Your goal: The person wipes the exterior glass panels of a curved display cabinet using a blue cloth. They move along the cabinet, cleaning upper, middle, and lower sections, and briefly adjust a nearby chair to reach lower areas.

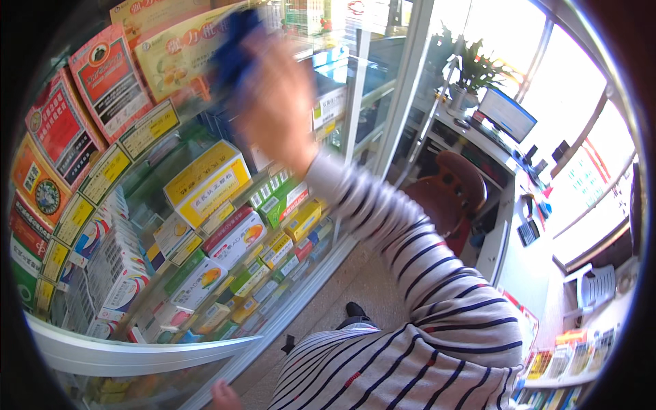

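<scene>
My right hand (277, 97), blurred by motion, holds a dark blue cloth (233, 56) up at the upper shelf of a glass medicine cabinet. Behind the cloth stand a pale yellow carton (179, 56) and a pink carton (107, 84). Below the wrist, a yellow-and-white medicine box (207, 179) sits on a lower shelf. Just part of my left hand (225, 395) shows at the bottom edge, near the white cabinet frame (154, 353); its fingers are mostly cut off, and I cannot see whether it holds anything.
Yellow price tags (148, 130) line the shelf edge. Tall glass door frames (400, 97) stand right of my hand. Beyond them are a brown chair (451, 189), a white counter (528, 277) with a monitor (507, 115), and a potted plant (474, 66). Wooden floor (333, 287) lies below.
</scene>
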`<move>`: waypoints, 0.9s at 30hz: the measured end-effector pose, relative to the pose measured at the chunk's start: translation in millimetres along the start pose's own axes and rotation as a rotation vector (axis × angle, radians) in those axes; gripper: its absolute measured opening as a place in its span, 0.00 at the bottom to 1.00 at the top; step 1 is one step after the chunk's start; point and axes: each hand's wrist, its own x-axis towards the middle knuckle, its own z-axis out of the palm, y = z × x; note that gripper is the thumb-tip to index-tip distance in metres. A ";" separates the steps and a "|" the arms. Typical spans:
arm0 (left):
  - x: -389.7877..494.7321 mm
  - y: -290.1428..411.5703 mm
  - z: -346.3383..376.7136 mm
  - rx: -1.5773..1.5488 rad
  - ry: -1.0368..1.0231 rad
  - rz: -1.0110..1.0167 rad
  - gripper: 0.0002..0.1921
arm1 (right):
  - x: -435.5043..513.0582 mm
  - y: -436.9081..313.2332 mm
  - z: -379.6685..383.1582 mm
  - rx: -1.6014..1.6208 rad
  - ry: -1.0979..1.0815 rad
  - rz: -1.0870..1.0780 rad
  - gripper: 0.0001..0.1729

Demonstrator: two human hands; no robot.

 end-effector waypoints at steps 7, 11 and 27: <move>-19.6 -88.0 67.0 -0.524 -0.525 0.024 0.07 | -152.7 19.2 -28.4 -0.324 -0.115 0.307 0.25; -32.7 -57.1 39.5 -0.744 -0.457 -0.308 0.07 | -26.8 129.1 -28.7 -0.617 -0.054 0.574 0.22; 107.7 45.2 -11.2 -0.450 -0.606 0.386 0.09 | -175.0 -199.1 6.5 -0.021 -0.318 0.140 0.32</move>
